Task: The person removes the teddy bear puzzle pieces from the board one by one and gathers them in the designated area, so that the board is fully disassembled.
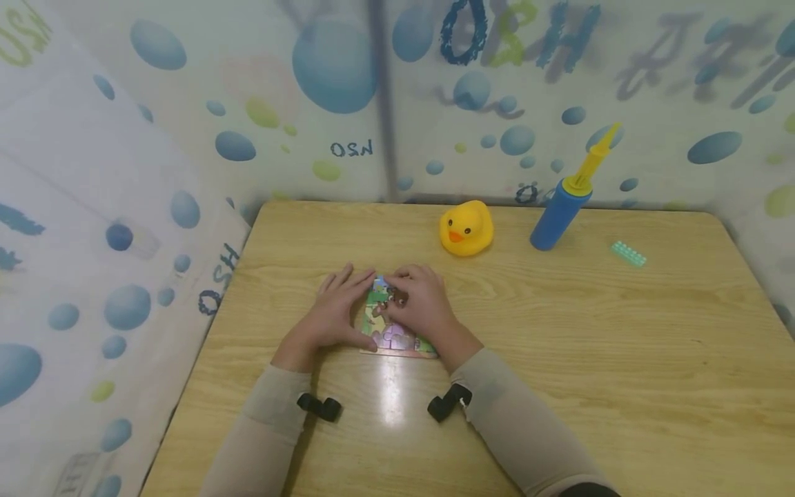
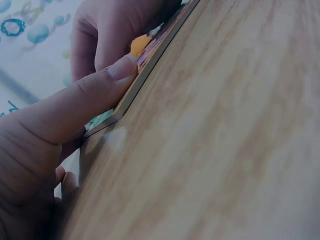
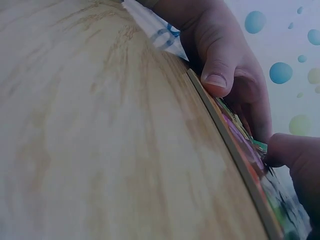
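A small jigsaw puzzle (image 1: 399, 339) in a thin flat board lies on the table, its picture green, purple and brown. My left hand (image 1: 332, 314) rests along its left side with fingers stretched out, and the left thumb (image 2: 100, 85) presses on the near edge of the board. From the right, my right hand (image 1: 425, 304) reaches over the upper part of the picture. Its thumb and index finger are bent around a brown puzzle piece (image 1: 400, 298), which they seem to pinch; the fingers hide much of it. The right thumb (image 3: 290, 150) touches the puzzle surface in the right wrist view.
Beyond the hands, a yellow rubber duck (image 1: 467, 229) sits near the table's back edge. Right of it stands a blue balloon pump (image 1: 559, 215) with a yellow top. A mint-green toy brick (image 1: 629, 253) lies farther right on the wooden table (image 1: 590, 345). Patterned walls surround the table.
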Demonstrator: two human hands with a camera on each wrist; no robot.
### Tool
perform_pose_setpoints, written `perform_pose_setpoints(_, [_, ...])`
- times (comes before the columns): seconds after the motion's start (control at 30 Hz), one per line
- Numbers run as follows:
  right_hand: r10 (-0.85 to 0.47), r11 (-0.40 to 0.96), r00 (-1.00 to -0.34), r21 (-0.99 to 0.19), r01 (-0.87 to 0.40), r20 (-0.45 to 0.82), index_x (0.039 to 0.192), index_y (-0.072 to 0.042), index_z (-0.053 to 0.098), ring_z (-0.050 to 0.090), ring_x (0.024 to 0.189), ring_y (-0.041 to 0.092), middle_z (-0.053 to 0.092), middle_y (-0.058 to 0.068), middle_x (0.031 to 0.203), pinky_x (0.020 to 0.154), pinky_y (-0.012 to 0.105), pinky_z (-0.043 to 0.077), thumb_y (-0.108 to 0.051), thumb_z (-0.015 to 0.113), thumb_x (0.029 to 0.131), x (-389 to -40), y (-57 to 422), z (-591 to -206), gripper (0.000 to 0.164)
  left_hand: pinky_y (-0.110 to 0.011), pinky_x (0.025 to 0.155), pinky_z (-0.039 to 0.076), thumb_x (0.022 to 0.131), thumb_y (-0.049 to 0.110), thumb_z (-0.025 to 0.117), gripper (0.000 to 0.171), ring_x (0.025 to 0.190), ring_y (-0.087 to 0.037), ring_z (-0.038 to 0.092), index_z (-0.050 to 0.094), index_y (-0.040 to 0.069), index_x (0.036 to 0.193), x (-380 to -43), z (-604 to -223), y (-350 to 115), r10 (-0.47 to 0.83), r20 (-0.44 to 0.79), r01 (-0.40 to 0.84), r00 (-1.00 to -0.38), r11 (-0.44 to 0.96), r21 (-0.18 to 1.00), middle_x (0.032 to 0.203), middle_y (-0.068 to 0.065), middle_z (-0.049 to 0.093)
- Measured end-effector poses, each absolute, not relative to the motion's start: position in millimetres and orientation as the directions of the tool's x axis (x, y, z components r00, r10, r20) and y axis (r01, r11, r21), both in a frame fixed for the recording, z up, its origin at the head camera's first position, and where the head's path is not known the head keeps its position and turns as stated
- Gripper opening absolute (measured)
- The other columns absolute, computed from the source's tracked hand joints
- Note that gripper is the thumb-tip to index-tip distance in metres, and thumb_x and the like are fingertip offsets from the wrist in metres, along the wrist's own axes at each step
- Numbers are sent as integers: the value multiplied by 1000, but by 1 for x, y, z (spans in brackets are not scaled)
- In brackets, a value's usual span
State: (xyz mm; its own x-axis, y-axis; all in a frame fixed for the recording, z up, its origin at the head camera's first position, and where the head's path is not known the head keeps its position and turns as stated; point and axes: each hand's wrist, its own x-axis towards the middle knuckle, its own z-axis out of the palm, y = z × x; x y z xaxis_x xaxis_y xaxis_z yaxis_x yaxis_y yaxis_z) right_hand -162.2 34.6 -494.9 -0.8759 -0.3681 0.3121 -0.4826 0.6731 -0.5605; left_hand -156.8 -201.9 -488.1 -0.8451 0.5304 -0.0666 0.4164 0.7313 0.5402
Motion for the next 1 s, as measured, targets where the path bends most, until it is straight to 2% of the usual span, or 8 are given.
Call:
perform_pose_setpoints(0.17, [-349,717,-857,-480,-505,380,125,-18,81,64,110,23,75,-1,122,93,46,45,-37,92,81,-162,36,-497,49,-59,128,-8,58,66,98,141,163,-39,0,31,11,169,-157,-488,-203,530,-66,421,-845,736,530,176,-3,24])
perform_pose_setpoints(0.4, [-319,681,-789,-452,-576,524,116,-14,84,66,97,23,78,1,114,83,44,45,-30,92,78,-162,43,-500,42,-61,128,-7,57,64,99,141,163,-41,1,32,9,168,-157,-488,-202,533,-58,424,-844,730,537,176,-5,24])
perform_pose_setpoints(0.53, [-330,665,-764,-437,-605,555,115,-13,84,67,97,22,80,0,114,81,42,46,-27,89,79,-161,50,-502,39,-61,128,-7,57,64,99,141,163,-41,1,32,9,168,-157,-488,-202,533,-65,422,-844,734,533,176,-5,24])
perform_pose_setpoints(0.8, [-315,664,-759,-439,-606,570,113,-14,85,67,104,23,80,0,116,90,44,49,-28,85,81,-156,68,-507,35,-63,128,-6,58,63,99,140,163,-43,2,33,7,168,-155,-483,-201,535,-56,423,-843,723,547,176,-7,25])
perform_pose_setpoints(1.0, [-308,665,-745,-426,-613,592,112,-13,85,67,103,25,80,0,116,88,45,49,-25,85,81,-152,85,-509,33,-63,128,-6,57,62,100,141,162,-43,2,32,7,168,-155,-485,-201,533,-56,423,-844,727,540,176,-8,25])
